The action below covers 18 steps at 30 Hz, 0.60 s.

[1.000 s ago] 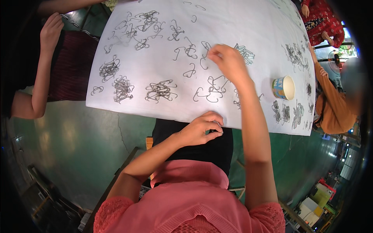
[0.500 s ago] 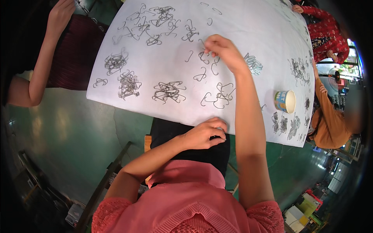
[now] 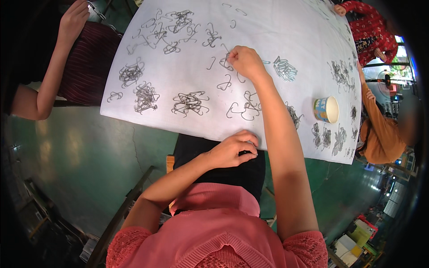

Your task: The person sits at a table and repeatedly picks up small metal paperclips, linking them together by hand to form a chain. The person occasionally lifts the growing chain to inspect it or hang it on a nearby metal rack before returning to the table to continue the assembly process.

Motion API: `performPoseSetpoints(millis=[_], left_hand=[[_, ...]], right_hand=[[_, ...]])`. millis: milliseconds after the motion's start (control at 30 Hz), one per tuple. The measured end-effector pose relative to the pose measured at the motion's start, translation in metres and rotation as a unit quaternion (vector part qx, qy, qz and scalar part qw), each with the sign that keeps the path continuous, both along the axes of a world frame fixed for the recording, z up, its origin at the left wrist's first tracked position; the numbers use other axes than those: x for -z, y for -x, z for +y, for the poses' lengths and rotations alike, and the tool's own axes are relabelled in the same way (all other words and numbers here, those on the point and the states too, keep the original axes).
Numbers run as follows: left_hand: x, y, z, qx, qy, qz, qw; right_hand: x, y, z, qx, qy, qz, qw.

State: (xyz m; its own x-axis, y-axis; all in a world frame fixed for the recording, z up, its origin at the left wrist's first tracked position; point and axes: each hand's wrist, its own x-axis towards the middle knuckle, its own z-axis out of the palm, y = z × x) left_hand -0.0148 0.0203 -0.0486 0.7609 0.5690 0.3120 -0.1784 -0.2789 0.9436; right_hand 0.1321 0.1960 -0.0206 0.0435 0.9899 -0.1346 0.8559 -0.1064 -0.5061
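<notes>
Bent dark wire hooks lie in loose piles over the white-covered table (image 3: 259, 27). My right hand (image 3: 246, 63) reaches to the middle of the table, its thumb and fingers pinched together at a wire hook (image 3: 226, 62); the fingers partly hide the hook. A few single hooks (image 3: 224, 83) lie just nearer to me. My left hand (image 3: 235, 148) rests at the table's near edge with curled fingers, thumb bent in toward them. Whether it holds anything small I cannot make out. Right of my right hand sits a pile of short pale-teal pieces (image 3: 285, 69).
A paper cup (image 3: 326, 110) stands on the right, beside more hook piles (image 3: 338, 140). Hook piles (image 3: 145, 97) also lie at the left. Another person's arm (image 3: 67, 40) is at the far left. People in red (image 3: 375, 33) and brown (image 3: 384, 134) sit along the right side.
My right hand has drawn its fingers together and moved slightly down and left. The view has shifted a little. My left hand stays at the table edge.
</notes>
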Motion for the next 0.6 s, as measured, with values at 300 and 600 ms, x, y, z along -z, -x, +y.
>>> performPoseSetpoints(millis=[300,600], left_hand=[[0.005,0.002,-0.002,0.008,-0.004,0.002,1.0],[0.005,0.003,0.002,0.024,-0.011,-0.008,1.0]], right_hand=[[-0.052,-0.093,-0.107,0.076,0.045,0.09,0.992],[-0.068,-0.082,-0.169,0.079,-0.027,-0.216,0.973]])
